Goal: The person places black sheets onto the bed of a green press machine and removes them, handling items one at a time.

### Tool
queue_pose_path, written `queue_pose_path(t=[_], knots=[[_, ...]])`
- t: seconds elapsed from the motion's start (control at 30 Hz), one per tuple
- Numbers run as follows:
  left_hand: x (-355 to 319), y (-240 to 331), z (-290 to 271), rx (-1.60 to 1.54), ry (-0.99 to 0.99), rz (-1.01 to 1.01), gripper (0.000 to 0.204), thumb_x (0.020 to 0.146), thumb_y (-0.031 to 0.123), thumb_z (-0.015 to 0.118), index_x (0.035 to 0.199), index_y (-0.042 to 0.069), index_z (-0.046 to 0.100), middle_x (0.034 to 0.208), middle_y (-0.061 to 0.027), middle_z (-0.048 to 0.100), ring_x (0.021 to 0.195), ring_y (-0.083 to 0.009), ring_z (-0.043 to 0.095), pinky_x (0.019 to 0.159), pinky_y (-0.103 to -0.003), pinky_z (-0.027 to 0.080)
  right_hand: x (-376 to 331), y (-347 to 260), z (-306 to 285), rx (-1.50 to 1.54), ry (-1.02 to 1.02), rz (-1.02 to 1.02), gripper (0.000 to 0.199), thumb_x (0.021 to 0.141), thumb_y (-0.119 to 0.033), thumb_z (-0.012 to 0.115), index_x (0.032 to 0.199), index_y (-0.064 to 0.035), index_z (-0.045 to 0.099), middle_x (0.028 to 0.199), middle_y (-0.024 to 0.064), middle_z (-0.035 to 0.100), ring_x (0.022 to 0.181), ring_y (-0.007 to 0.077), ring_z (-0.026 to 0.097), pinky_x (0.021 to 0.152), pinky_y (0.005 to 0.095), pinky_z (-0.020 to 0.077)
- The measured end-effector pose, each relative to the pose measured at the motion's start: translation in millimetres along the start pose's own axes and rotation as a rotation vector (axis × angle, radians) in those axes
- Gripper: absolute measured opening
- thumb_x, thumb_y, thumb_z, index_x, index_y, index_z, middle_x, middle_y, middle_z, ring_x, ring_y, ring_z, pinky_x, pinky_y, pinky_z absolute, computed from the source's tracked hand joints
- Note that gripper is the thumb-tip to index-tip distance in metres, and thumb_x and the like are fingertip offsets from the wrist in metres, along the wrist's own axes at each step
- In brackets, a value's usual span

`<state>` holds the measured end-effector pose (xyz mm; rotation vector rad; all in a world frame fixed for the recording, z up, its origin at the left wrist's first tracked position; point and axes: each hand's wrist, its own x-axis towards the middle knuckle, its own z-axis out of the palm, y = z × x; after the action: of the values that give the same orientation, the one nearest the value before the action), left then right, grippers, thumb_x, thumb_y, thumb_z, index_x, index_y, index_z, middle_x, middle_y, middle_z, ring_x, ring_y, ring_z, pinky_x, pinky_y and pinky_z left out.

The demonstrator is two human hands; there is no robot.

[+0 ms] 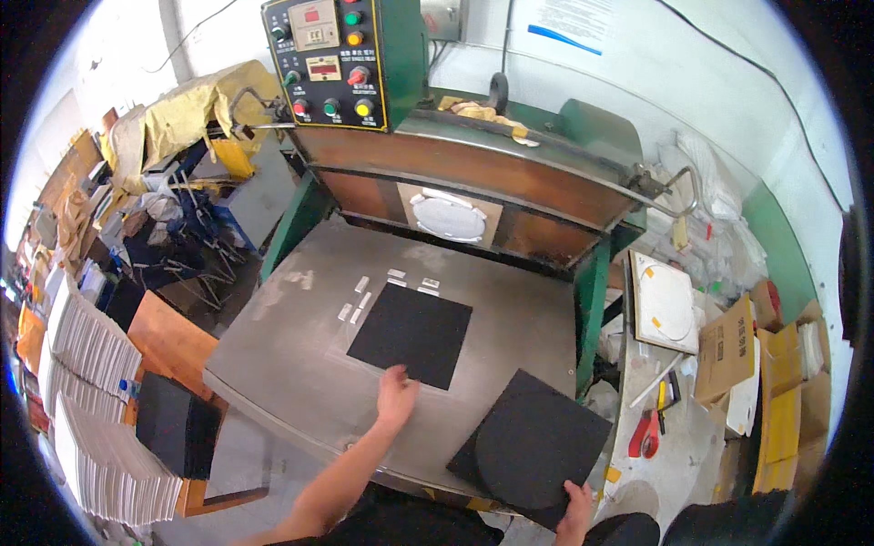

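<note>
A black square sheet (411, 332) lies flat on the grey metal press table (291, 355), set against small white guide strips (360, 300). My left hand (395, 397) rests with fingers spread at the sheet's near edge, holding nothing. My right hand (575, 506) grips the near corner of a second black square sheet (533, 441), which bears a pressed circle outline and hangs over the table's front right edge.
The green press (455, 155) with its control panel (330, 62) rises behind the table. Stacks of white sheets (86, 391) and a black stack (173, 423) stand at left. Cardboard boxes (728, 350), white boards and tools crowd the right side.
</note>
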<state>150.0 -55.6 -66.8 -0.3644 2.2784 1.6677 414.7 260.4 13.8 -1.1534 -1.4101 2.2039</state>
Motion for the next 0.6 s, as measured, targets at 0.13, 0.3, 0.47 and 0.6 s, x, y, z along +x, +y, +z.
queue_pose_path(t=[0.13, 0.3, 0.47, 0.6], knots=[[37.2, 45.1, 62.4, 0.706, 0.184, 0.645, 0.063, 0.076, 0.025, 0.068, 0.13, 0.002, 0.045, 0.136, -0.017, 0.047, 0.131, -0.033, 0.04, 0.107, -0.044, 0.034, -26.7, 30.2, 1.6, -0.034, 0.004, -0.016, 0.039, 0.082, -0.003, 0.057, 0.12, 0.0058, 0.055, 0.114, 0.0132, 0.064, 0.097, 0.0247, 0.063, 0.087, 0.035, 0.0498], [100.5, 24.1, 79.9, 0.945, 0.159, 0.603, 0.051, 0.081, 0.021, 0.06, 0.128, 0.005, 0.048, 0.137, -0.0129, 0.047, 0.136, -0.0328, 0.032, 0.112, -0.053, 0.023, -95.5, 9.3, 28.5, 0.101, 0.006, -0.117, 0.044, 0.084, -0.004, 0.057, 0.127, 0.0041, 0.052, 0.117, 0.0133, 0.063, 0.101, 0.0258, 0.062, 0.092, 0.0377, 0.0485], [78.2, 33.0, 74.6, 0.69, -0.009, 0.595, 0.05, 0.082, 0.025, 0.062, 0.128, 0.006, 0.05, 0.132, -0.0145, 0.052, 0.125, -0.0347, 0.046, 0.107, -0.051, 0.033, -157.6, 22.1, 43.7, 0.273, 0.184, -0.071, 0.047, 0.086, -0.004, 0.056, 0.132, -0.0001, 0.048, 0.125, 0.0128, 0.058, 0.11, 0.0264, 0.058, 0.095, 0.0395, 0.0463], [-34.2, 67.6, 58.7, -0.191, -1.156, -0.017, 0.048, 0.096, 0.037, 0.052, 0.131, 0.004, 0.048, 0.112, -0.0082, 0.062, 0.102, -0.0206, 0.058, 0.086, -0.037, 0.047, -168.4, 55.1, 30.9, 0.241, 0.334, -0.093, 0.034, 0.09, -0.009, 0.057, 0.124, -0.0051, 0.054, 0.111, 0.0063, 0.064, 0.098, 0.0201, 0.061, 0.077, 0.034, 0.0515]])
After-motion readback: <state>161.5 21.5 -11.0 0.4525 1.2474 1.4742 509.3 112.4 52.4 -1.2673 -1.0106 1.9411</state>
